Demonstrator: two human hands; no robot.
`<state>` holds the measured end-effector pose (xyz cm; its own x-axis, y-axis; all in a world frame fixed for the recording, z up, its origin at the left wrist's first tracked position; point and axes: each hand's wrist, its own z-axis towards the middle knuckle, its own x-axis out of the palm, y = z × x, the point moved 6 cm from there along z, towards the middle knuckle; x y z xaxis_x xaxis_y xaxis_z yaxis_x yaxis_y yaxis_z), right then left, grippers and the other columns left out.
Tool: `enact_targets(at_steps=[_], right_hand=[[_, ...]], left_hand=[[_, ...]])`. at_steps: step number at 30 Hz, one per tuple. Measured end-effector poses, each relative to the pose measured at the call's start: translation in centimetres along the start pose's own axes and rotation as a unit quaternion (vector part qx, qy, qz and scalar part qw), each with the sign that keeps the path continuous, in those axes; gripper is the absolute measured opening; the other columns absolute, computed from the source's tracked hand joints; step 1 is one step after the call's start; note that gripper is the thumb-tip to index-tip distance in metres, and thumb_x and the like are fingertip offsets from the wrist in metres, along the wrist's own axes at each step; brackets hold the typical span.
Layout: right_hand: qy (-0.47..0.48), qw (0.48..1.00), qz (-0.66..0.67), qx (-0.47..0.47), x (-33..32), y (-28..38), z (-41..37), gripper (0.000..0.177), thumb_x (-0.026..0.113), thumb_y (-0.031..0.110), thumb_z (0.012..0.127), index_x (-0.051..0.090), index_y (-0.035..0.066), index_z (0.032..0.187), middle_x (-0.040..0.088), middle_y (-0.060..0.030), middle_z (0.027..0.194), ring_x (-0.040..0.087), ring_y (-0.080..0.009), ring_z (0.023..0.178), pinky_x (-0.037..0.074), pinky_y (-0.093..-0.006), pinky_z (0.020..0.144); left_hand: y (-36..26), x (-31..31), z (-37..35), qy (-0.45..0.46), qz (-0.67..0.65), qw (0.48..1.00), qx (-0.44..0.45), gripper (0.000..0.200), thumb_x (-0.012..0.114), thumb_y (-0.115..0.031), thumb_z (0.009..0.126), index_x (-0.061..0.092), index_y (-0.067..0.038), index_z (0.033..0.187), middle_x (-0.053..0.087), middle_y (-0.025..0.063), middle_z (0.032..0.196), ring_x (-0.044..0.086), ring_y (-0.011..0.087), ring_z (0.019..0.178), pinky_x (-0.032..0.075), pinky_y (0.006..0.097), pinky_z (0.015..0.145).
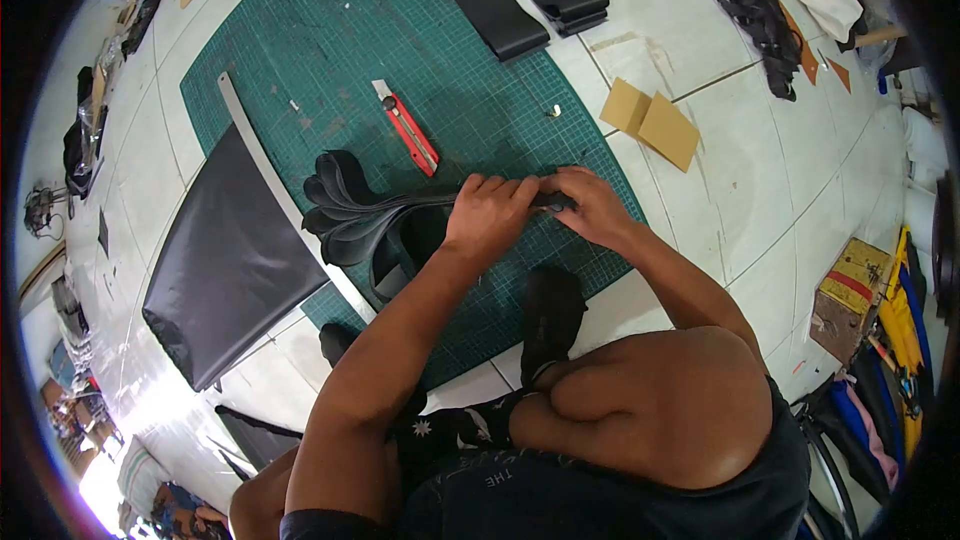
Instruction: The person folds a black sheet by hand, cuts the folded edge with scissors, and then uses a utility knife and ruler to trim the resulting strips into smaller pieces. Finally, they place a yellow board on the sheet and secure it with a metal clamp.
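Note:
A bundle of black strips (400, 202) lies over the green cutting mat (300, 10), its looped ends fanned out at the left. My left hand (492, 210) is closed around the gathered strips. Close beside it, my right hand (592, 205) grips the bundle's right end between thumb and fingers. Behind the hands, a red utility knife (408, 130) rests on the mat. A metal ruler (270, 155) lies at the left, along the edge of a black sheet (225, 260).
Folded black strips (480, 0) lie at the mat's far edge. A folded tan card (652, 123) sits on the tiles at the right, with a black bundle of material (762, 25) beyond. A worn box (850, 300) stands at the far right. My shoe (552, 315) is on the mat's near edge.

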<state>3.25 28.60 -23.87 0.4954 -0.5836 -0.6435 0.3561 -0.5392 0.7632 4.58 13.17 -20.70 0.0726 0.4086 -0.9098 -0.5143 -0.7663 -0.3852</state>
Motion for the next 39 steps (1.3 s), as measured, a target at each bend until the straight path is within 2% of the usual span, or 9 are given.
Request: enact_targets(at_steps=[2,5,11,14,17,21,27,30,39], right_hand=[[-0.027,0.999,-0.002,-0.02,-0.3,0.4,0.0,0.031,0.074,0.008,0.08,0.065,0.005,0.11,0.068,-0.0119,0.108,0.063,-0.0313,0.105,0.044,-0.0441,0.097],[-0.047,0.999,0.01,-0.022,-0.5,0.5,-0.1,0.028,0.075,0.011,0.081,0.066,0.005,0.107,0.07,-0.0109,0.106,0.064,-0.03,0.103,0.044,-0.0426,0.096],[-0.048,0.999,0.015,0.016,-0.8,0.2,-0.2,0.025,0.074,0.014,0.083,0.067,0.006,0.107,0.07,-0.0093,0.106,0.064,-0.0293,0.101,0.045,-0.04,0.095],[-0.047,0.998,0.008,0.036,-1.0,-0.2,-0.1,0.026,0.073,0.014,0.084,0.066,0.007,0.108,0.069,-0.0091,0.106,0.062,-0.0292,0.102,0.045,-0.04,0.095],[-0.045,0.998,0.005,0.041,-1.0,-0.4,-0.2,0.026,0.073,0.014,0.084,0.066,0.007,0.108,0.068,-0.0088,0.108,0.062,-0.0293,0.103,0.044,-0.0404,0.095],[-0.037,0.998,-0.007,0.04,-0.9,-0.6,-0.1,0.026,0.073,0.014,0.085,0.065,0.007,0.109,0.068,-0.0082,0.109,0.062,-0.0294,0.103,0.045,-0.0408,0.095],[-0.064,0.997,0.019,0.026,-2.8,-0.7,0.1,0.027,0.073,0.016,0.086,0.064,0.006,0.11,0.068,-0.0088,0.111,0.061,-0.0297,0.105,0.045,-0.0414,0.096],[-0.053,0.997,0.005,0.047,-2.1,-1.2,0.4,0.027,0.073,0.019,0.087,0.064,0.006,0.109,0.068,-0.0095,0.111,0.061,-0.0299,0.106,0.045,-0.0414,0.095],[-0.051,0.997,0.03,0.053,-2.3,-1.1,0.3,0.028,0.073,0.022,0.088,0.064,0.006,0.108,0.068,-0.0103,0.11,0.062,-0.0308,0.105,0.047,-0.0414,0.093]], left_hand=[[0.7,-0.4,-0.4,0.013,0.033,0.999,-0.012,0.015,0.062,-0.014,0.082,0.059,-0.011,0.096,0.067,0.0022,0.084,0.066,0.0209,0.08,0.047,0.0381,0.076],[3.9,-1.6,-2.9,0.093,0.066,0.992,-0.054,0.015,0.059,-0.012,0.083,0.059,-0.011,0.098,0.066,0.0042,0.087,0.066,0.0237,0.084,0.048,0.039,0.076],[9.4,-6.1,-9.0,0.073,0.108,0.991,-0.043,0.017,0.06,-0.011,0.082,0.06,-0.01,0.1,0.063,0.0073,0.089,0.065,0.026,0.089,0.05,0.0396,0.078],[11.5,-7.1,-11.4,0.114,0.113,0.984,-0.073,0.019,0.061,-0.011,0.082,0.06,-0.01,0.1,0.063,0.0071,0.09,0.064,0.0262,0.09,0.049,0.0407,0.081],[12.1,-8.8,-11.7,0.068,0.13,0.988,-0.042,0.019,0.063,-0.01,0.081,0.06,-0.01,0.1,0.063,0.007,0.09,0.064,0.0268,0.09,0.048,0.0414,0.085],[13.1,-8.4,-11.6,0.128,0.12,0.98,-0.091,0.021,0.064,-0.009,0.08,0.06,-0.009,0.1,0.065,0.0083,0.091,0.064,0.0284,0.09,0.047,0.0414,0.087],[12.9,-8.4,-11.3,0.128,0.096,0.98,-0.118,0.019,0.064,-0.01,0.079,0.06,-0.009,0.098,0.064,0.0081,0.087,0.064,0.0281,0.088,0.045,0.0411,0.086],[12.0,-7.5,-11.0,0.137,0.146,0.975,-0.094,0.023,0.065,-0.012,0.079,0.061,-0.008,0.101,0.064,0.0082,0.089,0.063,0.0273,0.089,0.044,0.0416,0.087],[12.0,-7.6,-11.2,0.111,0.106,0.985,-0.077,0.022,0.062,-0.012,0.082,0.061,-0.007,0.104,0.064,0.0085,0.092,0.063,0.0267,0.089,0.043,0.0422,0.086]])
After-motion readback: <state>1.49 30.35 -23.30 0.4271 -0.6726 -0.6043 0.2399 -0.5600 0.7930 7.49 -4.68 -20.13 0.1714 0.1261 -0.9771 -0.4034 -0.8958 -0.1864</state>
